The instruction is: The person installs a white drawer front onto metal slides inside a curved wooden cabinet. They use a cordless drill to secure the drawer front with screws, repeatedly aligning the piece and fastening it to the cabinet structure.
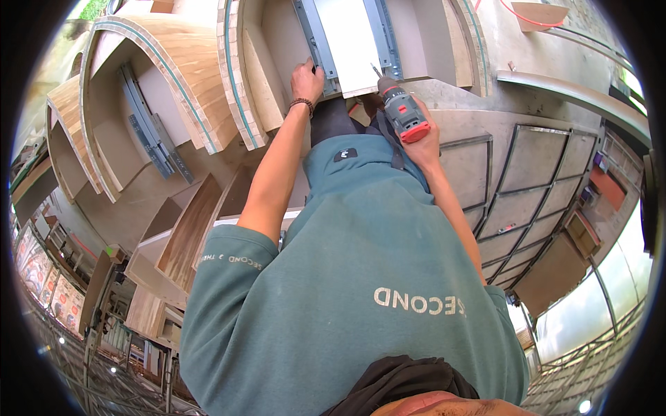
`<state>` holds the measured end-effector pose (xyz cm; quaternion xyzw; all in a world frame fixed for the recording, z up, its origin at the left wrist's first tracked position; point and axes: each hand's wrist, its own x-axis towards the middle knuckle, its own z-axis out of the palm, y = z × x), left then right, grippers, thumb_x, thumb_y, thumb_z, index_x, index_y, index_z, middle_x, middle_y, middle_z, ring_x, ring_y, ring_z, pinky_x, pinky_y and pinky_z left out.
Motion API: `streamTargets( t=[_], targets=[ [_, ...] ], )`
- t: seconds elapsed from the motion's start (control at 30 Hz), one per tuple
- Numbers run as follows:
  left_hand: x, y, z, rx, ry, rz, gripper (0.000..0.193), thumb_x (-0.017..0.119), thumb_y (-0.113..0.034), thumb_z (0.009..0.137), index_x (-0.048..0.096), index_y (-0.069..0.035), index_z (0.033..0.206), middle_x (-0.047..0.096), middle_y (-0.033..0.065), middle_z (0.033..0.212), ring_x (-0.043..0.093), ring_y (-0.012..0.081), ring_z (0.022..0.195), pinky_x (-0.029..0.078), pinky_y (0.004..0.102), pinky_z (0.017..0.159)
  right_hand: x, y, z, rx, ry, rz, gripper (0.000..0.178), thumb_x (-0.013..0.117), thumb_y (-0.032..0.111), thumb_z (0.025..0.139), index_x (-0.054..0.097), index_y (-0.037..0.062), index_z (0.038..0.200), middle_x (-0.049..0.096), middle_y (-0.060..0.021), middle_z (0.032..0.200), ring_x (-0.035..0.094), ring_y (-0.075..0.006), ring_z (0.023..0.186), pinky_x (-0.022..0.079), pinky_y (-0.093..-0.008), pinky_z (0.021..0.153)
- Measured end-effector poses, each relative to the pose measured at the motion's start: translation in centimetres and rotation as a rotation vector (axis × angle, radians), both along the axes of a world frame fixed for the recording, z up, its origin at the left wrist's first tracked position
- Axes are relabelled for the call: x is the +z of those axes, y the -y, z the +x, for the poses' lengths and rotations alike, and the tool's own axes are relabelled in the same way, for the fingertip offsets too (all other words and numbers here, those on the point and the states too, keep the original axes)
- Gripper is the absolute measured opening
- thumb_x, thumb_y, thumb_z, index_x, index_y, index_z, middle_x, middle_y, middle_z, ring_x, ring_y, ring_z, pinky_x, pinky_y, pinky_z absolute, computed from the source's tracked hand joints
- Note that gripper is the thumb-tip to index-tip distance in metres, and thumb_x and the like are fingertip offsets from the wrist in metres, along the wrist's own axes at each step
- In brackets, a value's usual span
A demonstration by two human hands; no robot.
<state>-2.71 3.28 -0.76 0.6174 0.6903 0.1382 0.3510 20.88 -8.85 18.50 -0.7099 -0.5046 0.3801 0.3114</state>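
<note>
My right hand is wrapped round a grey and red cordless drill. Its long thin bit points up and left, near the lower end of the right metal drawer slide. At the left drawer slide, my left hand has its fingers curled together by the slide's edge. Something small and dark shows at those fingertips, too little to name. Between the two slides lies a bright white panel. Panel and slides sit inside a wooden cabinet with a curved, layered side.
To the left stand more curved wooden cabinets, one with loose metal slides inside. Wood pieces lie beside my left arm. Black metal frames rest on the floor at right, below a long pale beam.
</note>
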Motion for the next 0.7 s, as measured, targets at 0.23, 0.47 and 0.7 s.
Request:
streamTargets(
  t=[0.23,0.47,0.7],
  targets=[
    [0.4,-0.1,-0.4,-0.032,0.014,-0.006,0.041,0.062,-0.02,0.088,0.064,0.002,0.122,0.066,0.0298,0.099,0.065,0.0461,0.096,0.053,0.0511,0.087,-0.2,-0.3,-0.4,0.05,-0.001,-0.05,0.07,0.08,0.006,0.071,0.057,0.014,0.137,0.073,-0.0174,0.11,0.072,-0.032,0.104,0.055,-0.0363,0.085],
    [2.2,0.5,-0.2,0.141,0.089,-0.13,0.038,0.068,-0.028,0.089,0.071,-0.003,0.118,0.07,0.0291,0.102,0.069,0.042,0.098,0.054,0.0437,0.087,-1.7,-2.0,-2.6,0.24,0.039,-0.157,0.065,0.079,0.016,0.074,0.058,0.0202,0.135,0.072,-0.0216,0.103,0.068,-0.0428,0.098,0.055,-0.0449,0.08],
    [1.2,4.0,-0.4,0.265,0.213,-0.149,0.032,0.069,-0.022,0.089,0.073,-0.008,0.118,0.07,0.0256,0.102,0.069,0.042,0.098,0.054,0.0437,0.088,-4.8,-3.8,-5.0,0.401,0.235,-0.329,0.061,0.073,0.023,0.078,0.057,0.0208,0.136,0.071,-0.0252,0.098,0.066,-0.0478,0.095,0.052,-0.0533,0.08]
  ],
)
